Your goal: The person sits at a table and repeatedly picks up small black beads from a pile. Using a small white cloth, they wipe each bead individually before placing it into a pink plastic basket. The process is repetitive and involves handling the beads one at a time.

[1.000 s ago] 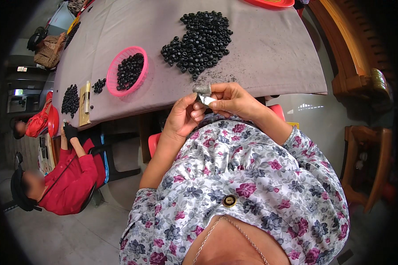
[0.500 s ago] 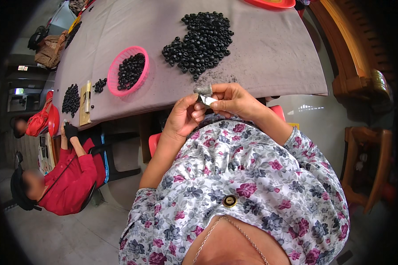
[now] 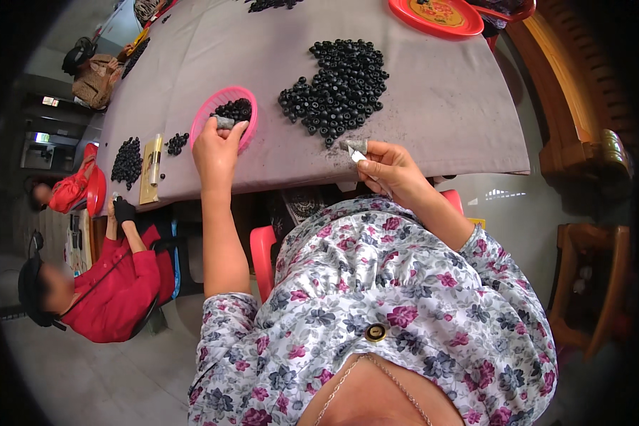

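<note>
My left hand point(image 3: 215, 153) is over the near side of a pink plastic basket point(image 3: 198, 119), its thumb and forefinger a little apart. A grey wrap covers the forefinger tip; no bead shows between the fingers. In the basket lie small black beads point(image 3: 236, 109). My right hand point(image 3: 394, 170) is closed round a thin white-and-silver tool point(image 3: 358, 157), perhaps a small blade, above the table's near edge. Its forefinger also wears a grey wrap point(image 3: 353, 145). Just beyond this hand spreads a big pile of round black beads with holes point(image 3: 337, 89), with dark crumbs around it.
A grey cloth covers the table point(image 3: 277, 160). Smaller bead piles point(image 3: 127, 162) and a yellowish strip with a clear tube point(image 3: 151, 169) lie to the left. A red tray point(image 3: 440, 21) stands far right. A co-worker in red point(image 3: 124, 291) sits at left; wooden furniture point(image 3: 568, 135) stands right.
My left hand has parted from the right hand and moved left to the pink basket. The right hand keeps hold of the tool. The view has shifted slightly.
</note>
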A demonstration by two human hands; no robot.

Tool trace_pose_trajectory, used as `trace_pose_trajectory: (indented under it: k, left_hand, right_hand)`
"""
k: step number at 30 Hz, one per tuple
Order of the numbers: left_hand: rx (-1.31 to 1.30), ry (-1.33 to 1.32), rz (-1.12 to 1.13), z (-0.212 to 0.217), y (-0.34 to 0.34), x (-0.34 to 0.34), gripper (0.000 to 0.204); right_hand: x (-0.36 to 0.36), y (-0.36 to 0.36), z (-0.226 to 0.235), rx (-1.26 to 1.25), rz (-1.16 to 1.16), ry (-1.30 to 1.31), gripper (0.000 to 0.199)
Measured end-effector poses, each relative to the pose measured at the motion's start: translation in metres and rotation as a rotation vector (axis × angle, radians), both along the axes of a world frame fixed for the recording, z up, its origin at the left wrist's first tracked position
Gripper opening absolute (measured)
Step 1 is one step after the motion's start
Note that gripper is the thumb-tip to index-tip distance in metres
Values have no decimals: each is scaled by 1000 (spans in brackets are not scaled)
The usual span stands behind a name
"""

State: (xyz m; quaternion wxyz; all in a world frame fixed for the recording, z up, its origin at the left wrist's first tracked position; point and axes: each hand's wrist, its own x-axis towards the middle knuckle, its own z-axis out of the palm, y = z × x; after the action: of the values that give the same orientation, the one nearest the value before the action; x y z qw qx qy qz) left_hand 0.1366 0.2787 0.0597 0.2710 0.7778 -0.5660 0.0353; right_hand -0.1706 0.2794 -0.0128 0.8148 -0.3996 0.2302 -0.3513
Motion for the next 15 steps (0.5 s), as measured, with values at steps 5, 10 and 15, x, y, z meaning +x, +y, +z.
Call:
trace_pose_trajectory:
  k: [5, 10, 15]
  left_hand:
    - [-59, 392, -391, -28, 14, -61, 17]
    - [33, 162, -418, -50, 10, -101, 28]
    - [56, 91, -414, -53, 7, -109, 29]
  right_hand:
    - [-1, 0, -4, -10, -4, 9, 15]
    - [-1, 0, -4, -11, -12, 2, 16]
    - [-1, 0, -1, -5, -19, 1, 18]
